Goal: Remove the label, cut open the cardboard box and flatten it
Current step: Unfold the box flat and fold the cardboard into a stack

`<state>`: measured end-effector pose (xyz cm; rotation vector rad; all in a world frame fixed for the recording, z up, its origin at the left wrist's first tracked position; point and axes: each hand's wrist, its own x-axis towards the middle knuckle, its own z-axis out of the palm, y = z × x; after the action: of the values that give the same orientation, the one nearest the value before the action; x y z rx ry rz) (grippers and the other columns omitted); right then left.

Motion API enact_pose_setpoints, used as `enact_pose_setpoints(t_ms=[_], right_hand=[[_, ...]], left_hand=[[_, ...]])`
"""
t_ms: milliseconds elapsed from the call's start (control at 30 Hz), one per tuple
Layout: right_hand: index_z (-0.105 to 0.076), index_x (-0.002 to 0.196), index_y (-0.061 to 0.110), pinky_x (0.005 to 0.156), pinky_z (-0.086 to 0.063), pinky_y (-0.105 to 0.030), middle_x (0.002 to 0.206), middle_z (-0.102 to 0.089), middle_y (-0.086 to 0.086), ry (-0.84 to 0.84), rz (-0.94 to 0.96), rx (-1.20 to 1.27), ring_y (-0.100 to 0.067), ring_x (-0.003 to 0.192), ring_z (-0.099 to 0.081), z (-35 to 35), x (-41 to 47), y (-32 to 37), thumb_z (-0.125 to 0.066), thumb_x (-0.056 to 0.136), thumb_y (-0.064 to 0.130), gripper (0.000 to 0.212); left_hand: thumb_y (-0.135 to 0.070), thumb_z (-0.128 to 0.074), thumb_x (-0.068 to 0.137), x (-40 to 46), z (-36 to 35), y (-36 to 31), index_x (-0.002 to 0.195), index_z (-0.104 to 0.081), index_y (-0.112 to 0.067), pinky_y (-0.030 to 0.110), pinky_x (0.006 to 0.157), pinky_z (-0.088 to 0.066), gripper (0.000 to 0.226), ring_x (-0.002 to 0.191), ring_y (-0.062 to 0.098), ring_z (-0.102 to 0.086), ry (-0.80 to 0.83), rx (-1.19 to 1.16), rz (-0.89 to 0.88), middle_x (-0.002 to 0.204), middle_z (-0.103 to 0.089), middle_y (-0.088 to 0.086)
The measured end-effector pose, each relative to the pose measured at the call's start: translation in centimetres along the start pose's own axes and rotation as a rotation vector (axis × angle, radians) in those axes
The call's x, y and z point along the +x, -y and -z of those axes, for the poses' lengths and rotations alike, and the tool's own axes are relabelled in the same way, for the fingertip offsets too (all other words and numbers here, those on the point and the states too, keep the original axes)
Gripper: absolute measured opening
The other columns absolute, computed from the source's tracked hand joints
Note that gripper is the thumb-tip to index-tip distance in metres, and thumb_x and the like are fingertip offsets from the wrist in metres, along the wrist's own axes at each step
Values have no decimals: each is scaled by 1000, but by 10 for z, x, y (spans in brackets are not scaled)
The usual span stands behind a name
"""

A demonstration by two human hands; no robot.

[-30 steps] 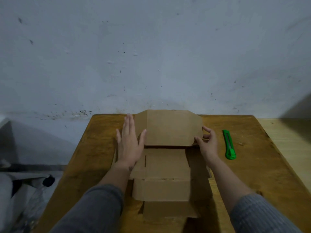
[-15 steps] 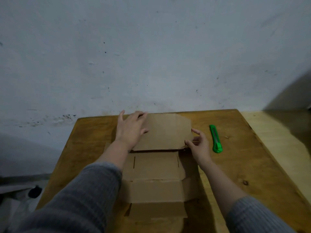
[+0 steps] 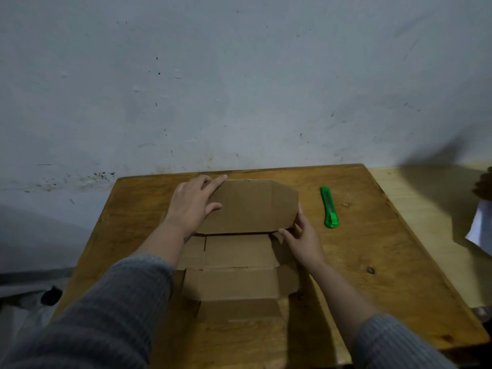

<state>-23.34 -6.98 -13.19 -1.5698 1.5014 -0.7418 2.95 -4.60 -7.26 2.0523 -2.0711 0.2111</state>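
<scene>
The brown cardboard box (image 3: 237, 251) lies unfolded and nearly flat on the wooden table (image 3: 372, 262). Its far flap is folded away from me, down towards the tabletop. My left hand (image 3: 193, 203) lies palm down on the left part of that flap, fingers spread. My right hand (image 3: 300, 235) pinches the flap's right corner at the fold, thumb and fingers on the cardboard edge. A green utility knife (image 3: 329, 207) rests on the table to the right of the box, apart from both hands. No label is visible on the cardboard.
The table's far edge meets a stained white wall (image 3: 239, 89). A lighter wooden surface (image 3: 439, 209) adjoins the table on the right, with white paper (image 3: 482, 233) and another person's hand (image 3: 484, 186) at the frame edge. A dark object (image 3: 50, 295) lies low on the left.
The far flap, upright a second ago, has been pushed back and down. My left hand moved from beside the flap onto its surface. My right hand stayed at the flap's right corner.
</scene>
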Motion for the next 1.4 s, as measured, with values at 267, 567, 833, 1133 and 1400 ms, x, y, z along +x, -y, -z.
enact_pose_setpoints(t_ms=[267,567,833,1133,1400], right_hand=[[-45,134,27,98,-47,-40,128,-57,0,-224,-171,-318,-19,118,-52,-9,-43,-25,-66,84,28,54],[-54,129,19,94,-48,-36,125,-59,-4,-319,-175,-169,-21,116,-55,-18,-16,-14,-64,86,17,45],[-48,133,29,104,-40,-46,131,-55,-1,-306,-94,-297,-23,124,-47,-8,20,-5,-66,83,35,53],[-62,119,29,100,-42,-30,128,-61,4,92,249,-120,-14,125,-50,18,26,86,-63,86,29,33],[-71,104,22,89,-43,-21,105,-70,6,139,261,-119,-7,104,-59,24,-12,60,-64,87,24,19]], left_hand=[[-22,-52,96,-19,1,-12,123,-63,-29,33,87,-39,29,97,15,-57,-198,-396,113,107,-64,-5],[-12,-59,91,-8,5,-11,104,-74,-19,8,79,-42,21,87,5,-57,-245,-604,187,94,-67,-5],[-13,-63,89,7,6,3,102,-75,-19,-1,70,-37,18,79,-1,-56,-198,-646,160,90,-68,-6],[-22,-59,92,-24,13,-12,104,-73,-26,8,68,-43,18,81,-6,-55,-104,-663,189,92,-68,-10],[-45,-37,99,-45,26,-16,113,-66,-26,29,88,-47,38,103,12,-62,95,-708,408,109,-69,-6]])
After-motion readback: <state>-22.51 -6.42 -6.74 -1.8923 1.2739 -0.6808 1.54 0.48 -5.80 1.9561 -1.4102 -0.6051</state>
